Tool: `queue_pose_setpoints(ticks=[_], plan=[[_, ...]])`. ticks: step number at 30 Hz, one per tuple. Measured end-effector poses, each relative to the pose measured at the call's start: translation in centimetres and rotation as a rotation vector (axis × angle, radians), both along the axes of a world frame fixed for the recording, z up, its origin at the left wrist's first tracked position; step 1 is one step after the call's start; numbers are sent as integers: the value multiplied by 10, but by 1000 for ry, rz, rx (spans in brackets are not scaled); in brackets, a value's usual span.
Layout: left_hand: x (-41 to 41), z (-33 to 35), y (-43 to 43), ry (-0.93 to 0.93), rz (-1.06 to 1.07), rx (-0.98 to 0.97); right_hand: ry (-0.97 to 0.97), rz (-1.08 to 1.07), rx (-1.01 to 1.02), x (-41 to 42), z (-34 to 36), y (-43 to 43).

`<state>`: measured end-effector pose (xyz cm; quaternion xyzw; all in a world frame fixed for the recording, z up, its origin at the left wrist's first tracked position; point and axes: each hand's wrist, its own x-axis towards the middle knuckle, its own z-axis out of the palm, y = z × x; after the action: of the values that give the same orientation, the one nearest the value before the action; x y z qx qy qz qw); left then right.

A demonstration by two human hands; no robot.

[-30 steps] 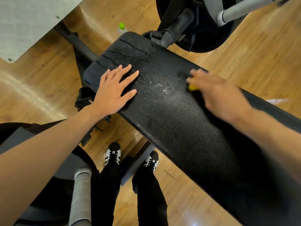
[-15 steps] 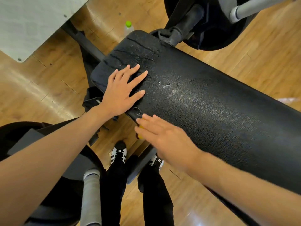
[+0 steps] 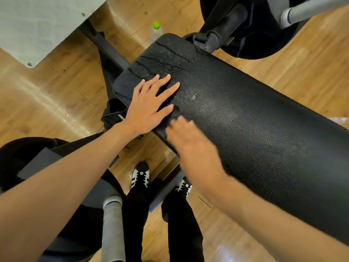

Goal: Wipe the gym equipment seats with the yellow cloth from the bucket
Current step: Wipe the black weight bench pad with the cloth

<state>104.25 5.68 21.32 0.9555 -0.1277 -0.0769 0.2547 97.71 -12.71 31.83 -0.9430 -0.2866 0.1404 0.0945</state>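
Right hand (image 3: 188,140) blurred on seat (image 3: 245,120), grip unclear; left hand (image 3: 149,106) lies flat, spread.
Cracks (image 3: 151,63) beyond left fingers (image 3: 162,82) could snag the cloth.

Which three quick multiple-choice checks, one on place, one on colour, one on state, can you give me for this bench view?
1. Where does the left hand lie?
A) on the black bench pad, near its cracked end
B) on a shoe
C) on a grey bar

2. What colour is the cap of the bottle beyond the pad's end?
A) red
B) green
C) blue

3. How do the left hand's fingers lie?
A) in a fist
B) gripping the bottle
C) straight and spread

Key: 1 A, its palm lies flat on the pad; 2 B, the cap is bright green; 3 C, all the fingers lie splayed on the pad.
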Motion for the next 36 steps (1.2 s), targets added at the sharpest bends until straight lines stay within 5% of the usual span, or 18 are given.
queue_pose_setpoints(ticks=[5, 10, 13, 19, 23, 30, 32, 36], plan=[[0, -1, 1, -8, -2, -5, 72, 406, 14, 24, 7, -34], [0, -4, 0, -8, 8, -18, -63, -144, -44, 168, -1, -87], [0, -5, 0, -10, 10, -21, -102, -299, -67, 169, -5, -69], [0, -4, 1, 9, 17, -59, 113, 250, 53, -3, 11, -3], [0, -5, 2, 16, 11, -66, 163, 562, 4, -2, 28, -48], [-1, -3, -2, 25, 25, -60, -77, -269, -45, 134, 34, -131], [-1, -2, -1, 29, 28, -58, -72, -282, -24, 108, 32, -112], [1, -3, -1, 51, 15, -38, 120, 115, 19, -20, 43, -73]])
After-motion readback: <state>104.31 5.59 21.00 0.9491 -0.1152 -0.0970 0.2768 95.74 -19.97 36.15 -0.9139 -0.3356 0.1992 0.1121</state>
